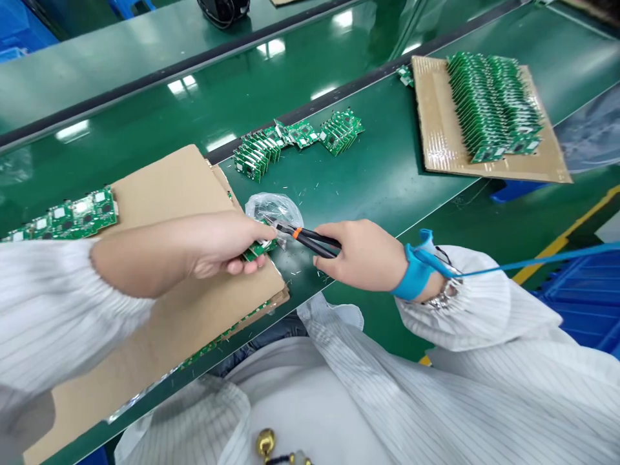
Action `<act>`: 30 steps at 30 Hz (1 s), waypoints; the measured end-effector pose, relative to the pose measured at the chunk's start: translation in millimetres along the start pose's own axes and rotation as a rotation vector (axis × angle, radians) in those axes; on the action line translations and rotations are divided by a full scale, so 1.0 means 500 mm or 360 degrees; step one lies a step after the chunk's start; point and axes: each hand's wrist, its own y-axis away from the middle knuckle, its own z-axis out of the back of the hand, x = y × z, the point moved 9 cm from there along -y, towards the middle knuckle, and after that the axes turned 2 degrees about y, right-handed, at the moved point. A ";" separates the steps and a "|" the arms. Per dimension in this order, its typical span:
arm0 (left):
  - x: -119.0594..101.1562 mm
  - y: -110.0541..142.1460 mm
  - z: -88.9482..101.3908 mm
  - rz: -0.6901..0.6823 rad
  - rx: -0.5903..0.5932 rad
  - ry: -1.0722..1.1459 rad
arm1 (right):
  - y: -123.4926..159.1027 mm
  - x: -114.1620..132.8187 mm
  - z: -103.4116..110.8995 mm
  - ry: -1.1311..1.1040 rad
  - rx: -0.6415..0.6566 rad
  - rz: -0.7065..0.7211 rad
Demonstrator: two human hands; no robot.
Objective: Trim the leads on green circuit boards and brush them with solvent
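Observation:
My left hand [227, 242] pinches a small green circuit board [254, 250] above the front right corner of a cardboard sheet [169, 187]. My right hand [361, 252] is closed round the black handles of a pair of side cutters [314, 243] with orange bands. The cutter jaws reach the board's far edge, beside my left thumb; whether they touch a lead cannot be made out. Just behind the jaws lies a clear plastic bag [274, 206]. A blue wrist strap [414, 271] with a cord circles my right wrist.
Upright rows of circuit boards [259, 152] stand along the bench's back edge. More boards [494, 103] fill a cardboard piece [436, 135] at right. At left, a board panel [72, 216] rests on the cardboard. Clipped wire bits litter the green bench [378, 187].

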 end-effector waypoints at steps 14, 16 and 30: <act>-0.003 -0.012 -0.035 0.0282 0.0192 -0.0002 | -0.002 -0.040 0.006 -0.0202 0.0101 0.0015; -0.001 -0.004 -0.033 0.0223 0.0176 -0.0039 | 0.012 -0.050 0.013 -0.0280 0.0056 0.0014; 0.027 0.149 -0.036 -0.0812 -0.0113 -0.0102 | 0.113 -0.018 0.052 -0.0369 -0.0788 0.0516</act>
